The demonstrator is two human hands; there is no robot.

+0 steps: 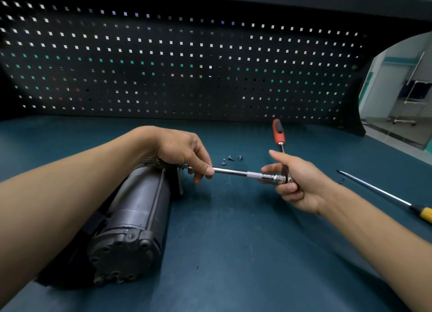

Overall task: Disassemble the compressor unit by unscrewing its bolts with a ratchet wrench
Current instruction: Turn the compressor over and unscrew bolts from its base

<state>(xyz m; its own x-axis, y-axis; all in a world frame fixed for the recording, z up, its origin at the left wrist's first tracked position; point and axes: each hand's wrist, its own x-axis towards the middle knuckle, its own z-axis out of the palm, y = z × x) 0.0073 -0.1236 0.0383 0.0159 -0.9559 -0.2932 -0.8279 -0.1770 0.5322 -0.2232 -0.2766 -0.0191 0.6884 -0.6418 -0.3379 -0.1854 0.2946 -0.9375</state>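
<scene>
Teal bench mat (pixel 233 253) is carrying everything in the head view. The compressor unit (pixel 131 218) is lying on its side at the near left, its length running away from the camera and its bolted end cap facing near. At its far end the left hand (pixel 184 152) is pinching the steel extension bar (pixel 240 172) between thumb and fingertips, close to where the bar meets the housing; the socket itself is hidden behind the fingers. The right hand (pixel 297 183) is curling its lower fingers round the head of the ratchet wrench (pixel 278 131), whose red handle is pointing toward the far side. Three loose bolts (pixel 231 158) are lying just beyond the bar, and a yellow-handled screwdriver (pixel 385 194) is resting well to the right.

By the look of it, a far-end bolt is being backed out. Doing this well is a matter of keeping the bar in line with the bolt, letting the left fingers steady it loosely rather than brake it, and swinging the handle in short arcs without levering sideways, so the socket is not slipping off.
</scene>
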